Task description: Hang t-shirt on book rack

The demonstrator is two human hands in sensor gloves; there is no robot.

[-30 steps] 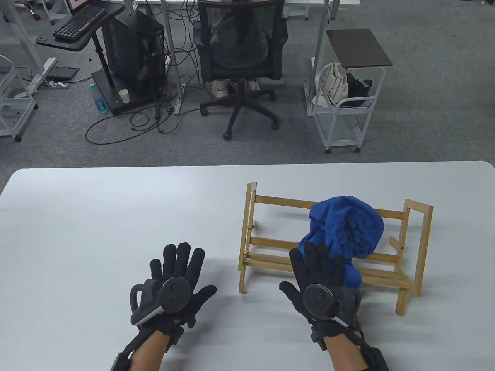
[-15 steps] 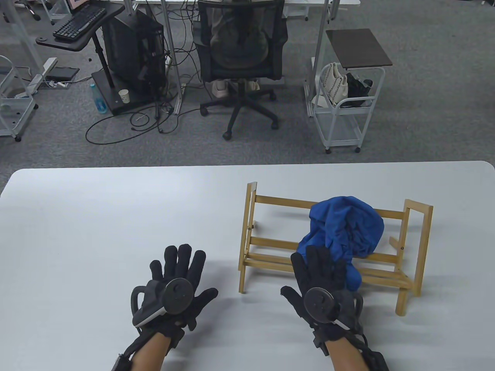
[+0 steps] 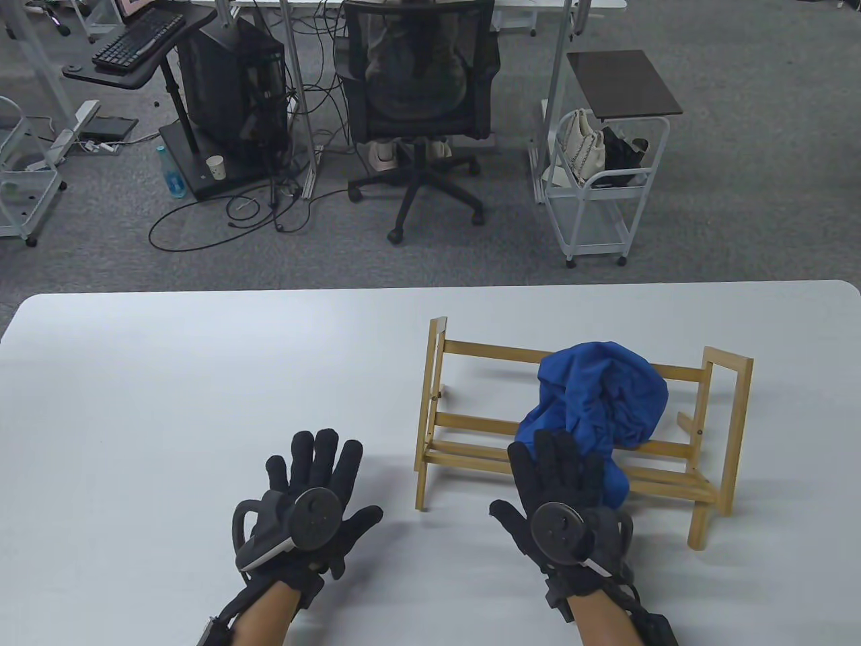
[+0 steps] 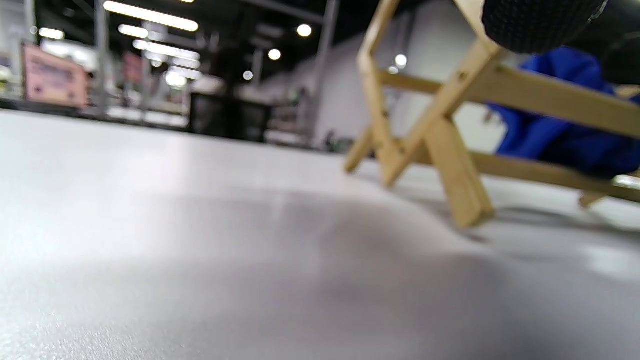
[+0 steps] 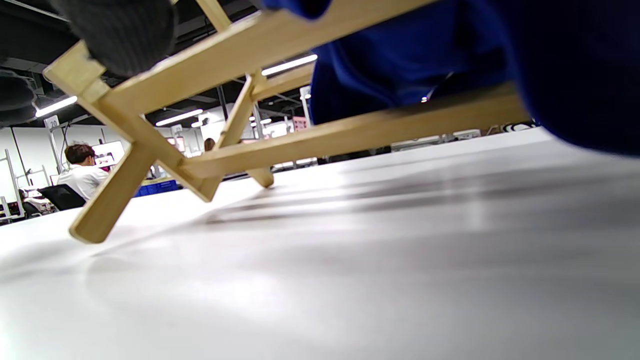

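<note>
A bunched blue t-shirt (image 3: 599, 397) hangs over the top rail of the wooden book rack (image 3: 471, 424), and its lower end reaches the rack's bottom slats. My right hand (image 3: 551, 464) is open with fingers spread just in front of the rack. Its fingertips overlap the shirt's lower end in the table view, and I cannot tell if they touch. My left hand (image 3: 316, 464) is open and low over the bare table left of the rack. The left wrist view shows the rack (image 4: 435, 145) and shirt (image 4: 555, 135). The right wrist view shows the rack (image 5: 300, 145) and shirt (image 5: 450, 55) from below.
The white table (image 3: 168, 377) stretches left of the rack. Beyond its far edge are an office chair (image 3: 417, 87), a white cart (image 3: 592, 202) and a computer stand (image 3: 229, 101) on the carpet.
Both hands have drawn back slightly toward the near edge, staying open. The shirt and rack have not moved.
</note>
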